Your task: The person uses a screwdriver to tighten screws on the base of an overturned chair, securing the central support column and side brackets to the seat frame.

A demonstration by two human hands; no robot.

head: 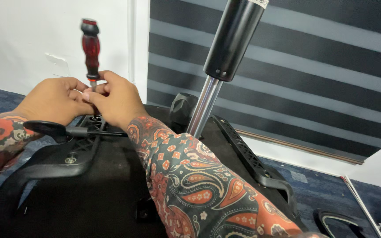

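Note:
A screwdriver (91, 47) with a red and black handle stands upright, its tip down in a hole of the black chair-seat underside (106, 176). My right hand (116, 99) pinches the shaft just below the handle. My left hand (54, 100) meets it from the left, fingers at the same spot on the shaft. Both sleeves are red paisley. A screw (70, 159) sits in the black armrest bracket (45, 165) nearer to me. A black lever (51, 129) juts left under my hands.
The chair's gas-lift column (219, 66), chrome below and black above, rises at an angle right of my hands. A second black bracket (252, 158) runs along the seat's right side. Blue carpet (331, 189), a white wall and striped blinds surround it.

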